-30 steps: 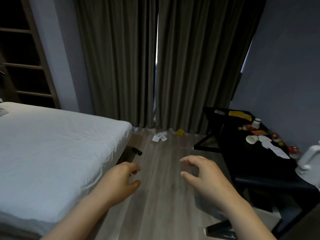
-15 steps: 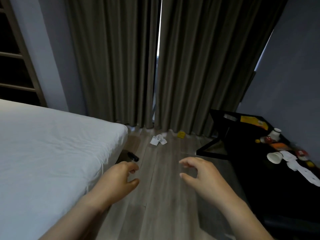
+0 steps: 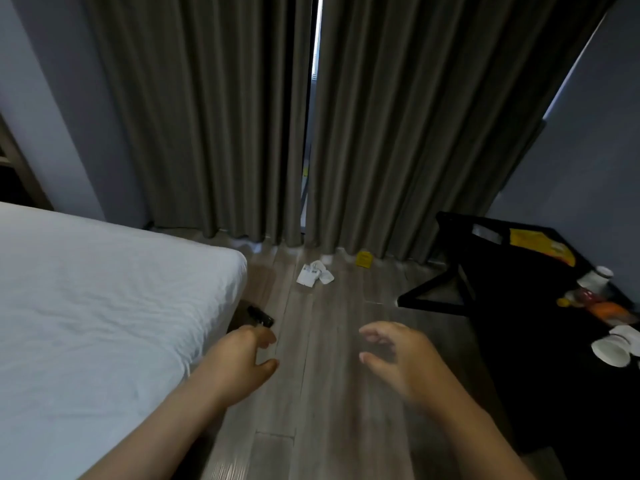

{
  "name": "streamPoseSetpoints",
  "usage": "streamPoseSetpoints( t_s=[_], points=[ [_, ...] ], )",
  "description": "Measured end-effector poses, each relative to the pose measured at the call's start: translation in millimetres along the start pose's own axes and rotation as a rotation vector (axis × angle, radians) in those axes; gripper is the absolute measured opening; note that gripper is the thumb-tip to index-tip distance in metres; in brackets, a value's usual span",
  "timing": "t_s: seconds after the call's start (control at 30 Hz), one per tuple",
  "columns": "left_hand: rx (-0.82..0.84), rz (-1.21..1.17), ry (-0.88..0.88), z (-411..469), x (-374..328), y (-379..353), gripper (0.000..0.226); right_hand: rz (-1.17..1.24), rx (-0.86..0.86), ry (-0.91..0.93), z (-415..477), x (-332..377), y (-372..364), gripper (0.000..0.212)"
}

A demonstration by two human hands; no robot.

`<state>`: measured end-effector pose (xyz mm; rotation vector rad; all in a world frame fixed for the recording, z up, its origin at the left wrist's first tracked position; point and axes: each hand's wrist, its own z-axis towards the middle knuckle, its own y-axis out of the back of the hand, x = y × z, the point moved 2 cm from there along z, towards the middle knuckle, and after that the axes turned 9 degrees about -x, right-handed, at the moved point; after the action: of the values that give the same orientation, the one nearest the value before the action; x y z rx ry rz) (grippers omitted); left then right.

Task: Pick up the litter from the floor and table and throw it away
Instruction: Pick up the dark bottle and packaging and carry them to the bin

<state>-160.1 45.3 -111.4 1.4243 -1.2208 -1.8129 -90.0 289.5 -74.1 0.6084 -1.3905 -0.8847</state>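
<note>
Where two grey curtains (image 3: 225, 116) meet, well beyond the fingertips, lies the floor litter. One clump of crumpled white paper (image 3: 314, 275) sits straight ahead between the two hands and well apart from them, and one yellow scrap (image 3: 364, 258) lies just past it at the curtain hem. One bed (image 3: 86, 306) with a white sheet stands left of the left fingers. A grey plank floor (image 3: 318, 410) runs beneath them, and one black table (image 3: 519, 323) stands right of the right fingers, against a blue-grey wall. The left hand (image 3: 239, 362) and right hand (image 3: 405, 362) hang over the floor, fingers loosely curled, apart, holding nothing. Far right of the right fingers the table bears one yellow packet (image 3: 540, 244), two white cups, the near cup (image 3: 611, 349) on its side and the far cup (image 3: 595, 279) beyond it, one orange wrapper (image 3: 606, 309), and bits too blurred to count. One small black thing (image 3: 261, 316) lies just beyond the left fingertips.
</note>
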Motion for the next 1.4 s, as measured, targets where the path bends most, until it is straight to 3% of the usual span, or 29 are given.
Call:
streamPoseSetpoints(
  t_s=[0.23,0.67,1.07,1.4],
  points=[
    [0.01,0.011,0.013,110,16,-16,0.041,0.027,0.023,-0.036,113,-36,-18,0.033],
    [0.039,0.028,0.059,320,15,-41,0.01,0.041,0.106,-0.027,335,-105,-28,0.031],
    [0.097,-0.046,0.216,491,93,-74,0.034,-0.006,0.273,-0.039,521,-139,-100,0.036],
    [0.134,-0.098,0.429,619,182,-99,0.028,-0.072,0.486,-0.103,679,-143,-177,0.038]
  ],
)
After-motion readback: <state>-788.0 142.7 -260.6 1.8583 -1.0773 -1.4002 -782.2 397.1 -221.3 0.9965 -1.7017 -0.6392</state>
